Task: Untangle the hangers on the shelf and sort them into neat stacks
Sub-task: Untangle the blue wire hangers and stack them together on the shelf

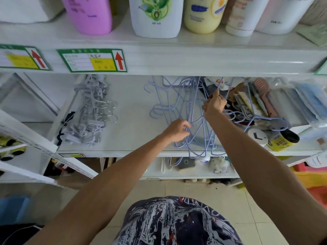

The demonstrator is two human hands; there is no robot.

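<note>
Hangers — blue wire tangle | left hand: fingers curled round wires | right hand: fingers pinching one wire

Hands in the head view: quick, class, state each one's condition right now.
Left hand: grips the blue wire hangers.
Right hand: pinches one wire of the blue wire hangers.

bare forearms, dark white-streaked printed shirt
</note>
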